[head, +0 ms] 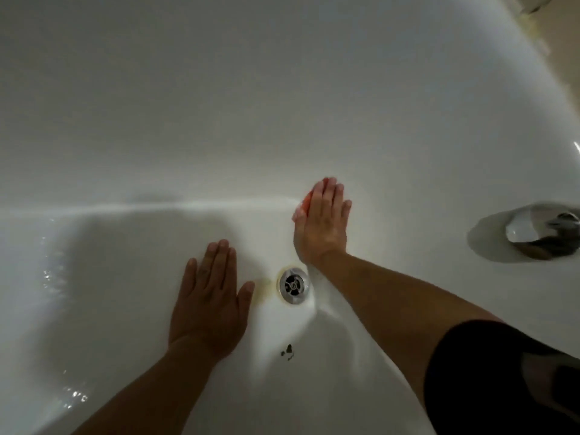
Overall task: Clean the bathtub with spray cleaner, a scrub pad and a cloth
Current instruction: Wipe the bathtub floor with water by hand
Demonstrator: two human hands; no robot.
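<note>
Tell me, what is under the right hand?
A pink-orange edge, likely the scrub pad, shows beside the flat right hand on the bathtub wall; the hand covers the rest.

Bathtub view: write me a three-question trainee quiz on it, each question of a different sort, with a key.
1. True or false: the left hand lies flat on the tub floor.
2. Which hand presses the pink pad against the tub wall? A) left hand B) right hand
3. Fill in: the yellowish stain lies around the ____.

Key: 1 true; 2 B; 3 drain.
</note>
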